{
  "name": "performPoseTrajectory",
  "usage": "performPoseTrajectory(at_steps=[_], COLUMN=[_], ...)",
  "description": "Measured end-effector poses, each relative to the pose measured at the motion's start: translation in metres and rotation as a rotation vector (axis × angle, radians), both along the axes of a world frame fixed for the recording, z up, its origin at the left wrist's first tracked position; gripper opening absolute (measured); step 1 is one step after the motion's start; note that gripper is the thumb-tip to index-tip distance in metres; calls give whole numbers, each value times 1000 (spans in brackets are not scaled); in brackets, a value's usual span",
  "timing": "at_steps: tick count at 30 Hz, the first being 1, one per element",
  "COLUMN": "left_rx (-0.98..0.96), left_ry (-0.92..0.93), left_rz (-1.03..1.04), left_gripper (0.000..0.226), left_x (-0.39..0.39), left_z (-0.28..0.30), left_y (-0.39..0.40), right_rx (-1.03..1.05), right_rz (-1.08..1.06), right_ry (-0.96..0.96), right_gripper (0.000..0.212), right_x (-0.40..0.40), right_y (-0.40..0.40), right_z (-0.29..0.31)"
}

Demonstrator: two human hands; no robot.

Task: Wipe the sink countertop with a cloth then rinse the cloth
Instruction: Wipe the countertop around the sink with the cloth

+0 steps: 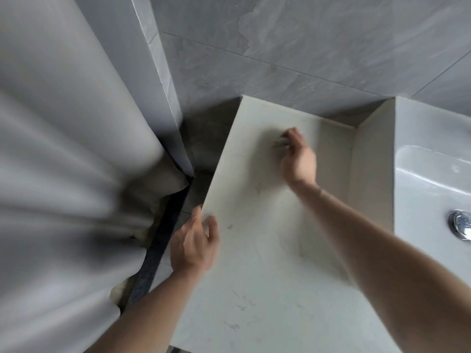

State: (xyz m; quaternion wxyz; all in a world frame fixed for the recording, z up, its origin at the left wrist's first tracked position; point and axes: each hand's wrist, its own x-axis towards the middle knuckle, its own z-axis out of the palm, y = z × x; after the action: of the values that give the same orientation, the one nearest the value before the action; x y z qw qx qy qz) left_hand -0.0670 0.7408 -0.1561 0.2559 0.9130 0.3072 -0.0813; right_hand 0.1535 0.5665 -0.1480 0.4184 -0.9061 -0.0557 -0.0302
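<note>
The pale countertop (pixel 254 250) runs from the near edge to the tiled wall. It carries faint dark smudges. My left hand (pixel 193 240) rests at the countertop's left edge, fingers apart and holding nothing. My right hand (pixel 297 156) is over the far part of the countertop, knuckles up and fingers curled down towards the surface. Motion blur smears its fingertips, so I cannot make out whether anything is in it. No cloth shows clearly anywhere. The white sink basin (pixel 430 169) lies to the right, with a chrome drain plug (pixel 460 228).
A grey shower curtain (pixel 63 174) hangs in folds at the left, close to the countertop's left edge. Grey tiled wall (pixel 305 47) stands behind. A dark strip of floor (pixel 155 250) runs between curtain and counter. A recessed ledge (pixel 336 154) sits beside the basin.
</note>
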Motion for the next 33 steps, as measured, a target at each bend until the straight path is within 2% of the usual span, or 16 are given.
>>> performPoseTrajectory(at_steps=[2,4,7,11,17,20,22,24,28,30,33], left_rx=[2,2,-7,4,13,4,0,-8,-4,-3,-2], left_ry=[5,14,29,31,25,34,23,12,11,15,23], left_rz=[-5,-3,-3,-8,2,25,21,25,29,30,40], left_gripper=[56,54,55,55,54,56,57,55,52,52,51], left_x=[0,1,3,4,4,4,3,3,3,3,4], left_z=[1,1,2,3,3,1,0,-1,-2,-2,-3], left_y=[0,0,-1,-1,-3,-2,-2,-2,-3,-2,-1], right_rx=[-89,-236,-384,-449,-220,-141,-61,-15,-38,-106,-261], right_rz=[-164,-293,-299,-77,321,527,552,455,-21,-204,-343], right_ry=[21,124,242,87,-62,-15,16,7,-12,-8,124], right_gripper=[37,48,62,58,43,50,49,47,66,66,56], right_x=[31,49,53,54,-2,-28,-29,-17,36,60,81], right_y=[-24,-41,-31,21,120,130,112,80,-6,-49,-94], right_z=[-2,-10,-24,-38,-29,-27,-21,-13,3,1,-15])
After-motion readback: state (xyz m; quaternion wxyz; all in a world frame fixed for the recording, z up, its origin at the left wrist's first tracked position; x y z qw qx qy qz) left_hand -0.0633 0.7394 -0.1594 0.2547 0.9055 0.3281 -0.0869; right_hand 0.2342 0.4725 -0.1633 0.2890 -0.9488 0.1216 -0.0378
